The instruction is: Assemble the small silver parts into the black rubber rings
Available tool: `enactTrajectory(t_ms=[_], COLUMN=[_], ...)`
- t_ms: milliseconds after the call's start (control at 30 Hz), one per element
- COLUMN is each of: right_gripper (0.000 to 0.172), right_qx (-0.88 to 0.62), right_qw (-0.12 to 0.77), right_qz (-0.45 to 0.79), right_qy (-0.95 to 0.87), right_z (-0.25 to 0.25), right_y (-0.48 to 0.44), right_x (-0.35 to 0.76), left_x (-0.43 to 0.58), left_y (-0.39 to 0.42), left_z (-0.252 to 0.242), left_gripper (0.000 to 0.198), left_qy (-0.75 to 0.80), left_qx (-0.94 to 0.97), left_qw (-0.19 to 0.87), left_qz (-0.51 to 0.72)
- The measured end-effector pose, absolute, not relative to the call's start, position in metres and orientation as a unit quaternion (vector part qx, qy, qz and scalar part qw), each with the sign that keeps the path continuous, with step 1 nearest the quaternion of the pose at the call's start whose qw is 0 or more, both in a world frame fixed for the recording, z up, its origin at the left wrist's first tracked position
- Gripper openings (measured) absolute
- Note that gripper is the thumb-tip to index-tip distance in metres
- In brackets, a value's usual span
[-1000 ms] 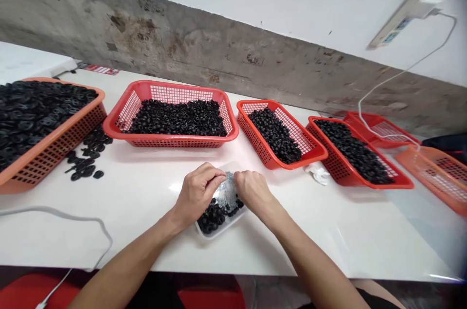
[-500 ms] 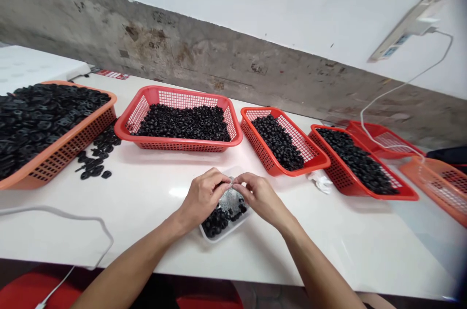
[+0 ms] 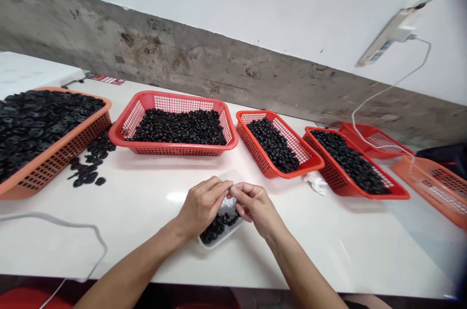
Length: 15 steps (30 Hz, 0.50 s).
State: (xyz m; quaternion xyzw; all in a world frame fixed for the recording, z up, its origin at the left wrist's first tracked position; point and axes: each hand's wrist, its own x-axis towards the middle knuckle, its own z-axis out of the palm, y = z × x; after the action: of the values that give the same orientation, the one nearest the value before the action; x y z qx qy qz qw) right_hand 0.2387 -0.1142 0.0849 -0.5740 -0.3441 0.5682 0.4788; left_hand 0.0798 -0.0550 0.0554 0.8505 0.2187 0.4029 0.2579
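Note:
My left hand (image 3: 202,211) and my right hand (image 3: 255,207) meet at the fingertips above a small white plastic tray (image 3: 219,244). Black rubber rings (image 3: 218,227) lie heaped in the tray's near part. Beside them is a patch of small silver metal pieces (image 3: 228,207), partly covered by my fingers. Both hands pinch inward, and the fingertips hide whatever may lie between them.
Red mesh baskets (image 3: 175,151) of black rings stand along the white table's back, with an orange basket (image 3: 54,158) of flat black rubber pieces at left. Loose black pieces (image 3: 87,170) lie beside it. A white cable (image 3: 54,219) runs near the front edge; crumpled white material (image 3: 316,185) lies right.
My hands have drawn closer, with the fingertips now meeting over the tray and covering more of the silver pieces. The whole scene sits slightly lower and shifted in view.

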Motion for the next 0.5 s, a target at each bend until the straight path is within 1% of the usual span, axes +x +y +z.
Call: enactTrajectory(t_ms=[133, 267, 333, 433, 467, 500], right_gripper=[0.041, 0.035, 0.028, 0.019, 0.019, 0.019], right_qx=[-0.591, -0.605, -0.617, -0.613, -0.610, -0.611], right_qw=[0.484, 0.488, 0.499, 0.506, 0.503, 0.498], right_qz=[0.530, 0.473, 0.380, 0.192, 0.155, 0.145], right_qy=[-0.369, -0.415, -0.475, -0.575, -0.593, -0.599], right_z=[0.081, 0.075, 0.073, 0.073, 0.073, 0.074], right_y=[-0.118, -0.122, -0.124, -0.129, -0.130, -0.130], right_x=[0.237, 0.235, 0.233, 0.230, 0.230, 0.229], left_x=[0.080, 0.081, 0.081, 0.079, 0.079, 0.079], left_y=[-0.055, -0.057, -0.057, -0.056, -0.056, -0.055], left_z=[0.055, 0.057, 0.060, 0.063, 0.064, 0.064], left_gripper=[0.028, 0.018, 0.015, 0.014, 0.014, 0.014], left_qy=[0.216, 0.251, 0.256, 0.251, 0.249, 0.246], left_qx=[0.850, 0.820, 0.814, 0.809, 0.810, 0.813], left_qw=[0.246, 0.282, 0.307, 0.332, 0.334, 0.329], left_qz=[0.413, 0.430, 0.422, 0.414, 0.414, 0.414])
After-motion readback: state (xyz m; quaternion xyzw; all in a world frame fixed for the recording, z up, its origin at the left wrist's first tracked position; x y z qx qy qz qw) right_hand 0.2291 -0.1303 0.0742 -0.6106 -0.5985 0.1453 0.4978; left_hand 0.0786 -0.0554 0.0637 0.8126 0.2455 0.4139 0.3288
